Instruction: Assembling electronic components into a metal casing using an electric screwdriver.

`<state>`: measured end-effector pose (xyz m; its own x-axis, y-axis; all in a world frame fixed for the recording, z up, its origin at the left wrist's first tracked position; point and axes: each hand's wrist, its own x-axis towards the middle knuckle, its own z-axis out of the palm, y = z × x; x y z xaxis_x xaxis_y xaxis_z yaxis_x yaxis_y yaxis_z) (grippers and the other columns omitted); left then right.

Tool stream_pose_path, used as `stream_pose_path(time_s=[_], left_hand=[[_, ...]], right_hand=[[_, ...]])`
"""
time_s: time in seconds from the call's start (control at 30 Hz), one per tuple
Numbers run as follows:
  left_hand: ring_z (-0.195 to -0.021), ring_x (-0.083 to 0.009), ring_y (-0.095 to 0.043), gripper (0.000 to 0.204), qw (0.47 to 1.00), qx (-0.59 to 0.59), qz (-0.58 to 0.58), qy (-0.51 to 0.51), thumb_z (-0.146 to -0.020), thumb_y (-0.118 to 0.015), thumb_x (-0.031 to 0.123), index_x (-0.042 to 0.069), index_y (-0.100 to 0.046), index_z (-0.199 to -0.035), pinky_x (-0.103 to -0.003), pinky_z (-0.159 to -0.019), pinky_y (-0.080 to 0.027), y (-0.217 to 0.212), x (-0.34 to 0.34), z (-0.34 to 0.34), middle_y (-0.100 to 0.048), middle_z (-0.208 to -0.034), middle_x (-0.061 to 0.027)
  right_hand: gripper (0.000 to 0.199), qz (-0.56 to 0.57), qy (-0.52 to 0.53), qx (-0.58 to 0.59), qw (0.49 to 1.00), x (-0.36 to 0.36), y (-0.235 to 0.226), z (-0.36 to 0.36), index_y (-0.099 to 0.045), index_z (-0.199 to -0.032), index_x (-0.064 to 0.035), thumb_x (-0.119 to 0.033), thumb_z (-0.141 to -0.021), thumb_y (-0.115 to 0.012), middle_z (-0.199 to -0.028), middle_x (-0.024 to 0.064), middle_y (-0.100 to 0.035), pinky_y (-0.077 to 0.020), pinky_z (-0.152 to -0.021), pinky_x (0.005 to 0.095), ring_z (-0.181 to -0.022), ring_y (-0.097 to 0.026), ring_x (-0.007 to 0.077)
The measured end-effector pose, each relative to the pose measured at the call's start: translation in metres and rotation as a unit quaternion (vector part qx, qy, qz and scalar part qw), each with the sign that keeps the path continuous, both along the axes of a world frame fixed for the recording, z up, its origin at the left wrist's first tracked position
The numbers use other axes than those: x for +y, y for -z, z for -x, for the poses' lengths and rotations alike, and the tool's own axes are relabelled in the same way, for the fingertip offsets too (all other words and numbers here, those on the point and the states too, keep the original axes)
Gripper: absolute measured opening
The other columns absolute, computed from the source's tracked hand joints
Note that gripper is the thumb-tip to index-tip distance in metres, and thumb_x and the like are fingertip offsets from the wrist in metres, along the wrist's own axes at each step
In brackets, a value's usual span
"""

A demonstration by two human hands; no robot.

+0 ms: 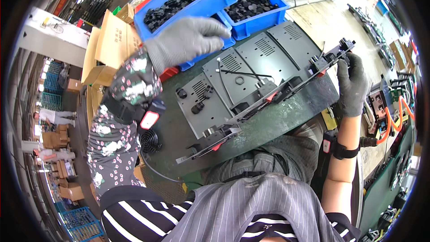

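My left hand [190,40], in a grey glove, is raised over the near side of the blue bins. Its fingers point right, with a gap between them and nothing visible held. My right hand [354,83], also gloved, has its fingers closed at the far-right end of a long, narrow black metal panel [280,90]. The panel stands on edge, slanting across the bench front, with black fittings and red pieces along it. Behind it lie flat dark grey slotted plates [260,58]. Loose black round fittings [197,107], a ring [239,80] and thin black strips rest on them.
Two blue bins [280,15] full of small black round parts stand at the bench's back. An open cardboard box [114,40] is at the left. A black coiled item [150,141] lies on the green bench [309,103]. Orange hose [392,123] hangs at the right.
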<state>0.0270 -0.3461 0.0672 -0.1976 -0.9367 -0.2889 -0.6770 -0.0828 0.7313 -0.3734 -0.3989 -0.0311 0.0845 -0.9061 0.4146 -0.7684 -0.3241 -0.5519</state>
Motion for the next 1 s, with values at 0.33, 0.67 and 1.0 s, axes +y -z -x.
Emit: stream_pose_path(time_s=[0.33,0.67,1.0], left_hand=[[-0.103,-0.0291,-0.067,0.024,0.980,-0.189,0.063,0.024,-0.093,-0.061,0.030,0.015,-0.074,-0.105,-0.041,-0.089,-0.053,0.089,0.068,0.013,-0.072,-0.105,-0.0085],[-0.098,-0.0309,-0.071,0.046,0.938,-0.335,-0.083,-0.014,-0.086,-0.065,0.050,0.009,-0.074,-0.105,-0.044,-0.086,-0.055,0.079,0.095,0.000,-0.073,-0.101,-0.0158],[-0.084,-0.0068,-0.066,0.025,0.887,0.450,-0.084,-0.064,-0.097,-0.069,0.029,0.009,-0.063,-0.111,-0.022,-0.072,-0.054,0.011,0.072,0.026,-0.068,-0.102,-0.0005]], right_hand=[[0.021,0.005,-0.069,-0.241,0.968,0.057,-0.008,-0.038,-0.063,-0.111,0.0041,-0.010,-0.098,-0.055,-0.102,0.0076,-0.065,-0.0475,-0.088,0.0271,-0.093,-0.059,0.0133],[0.020,-0.034,-0.211,-0.314,0.925,0.103,-0.027,-0.084,-0.057,-0.110,0.0020,-0.007,-0.092,-0.058,-0.106,0.0110,-0.063,-0.0468,-0.081,0.0259,-0.088,-0.056,0.0126],[0.047,0.041,-0.338,-0.199,0.919,0.106,-0.068,-0.150,-0.059,-0.116,-0.0036,-0.009,-0.078,-0.085,-0.100,0.0079,-0.063,-0.0523,-0.065,0.0264,-0.077,-0.061,0.0125]])
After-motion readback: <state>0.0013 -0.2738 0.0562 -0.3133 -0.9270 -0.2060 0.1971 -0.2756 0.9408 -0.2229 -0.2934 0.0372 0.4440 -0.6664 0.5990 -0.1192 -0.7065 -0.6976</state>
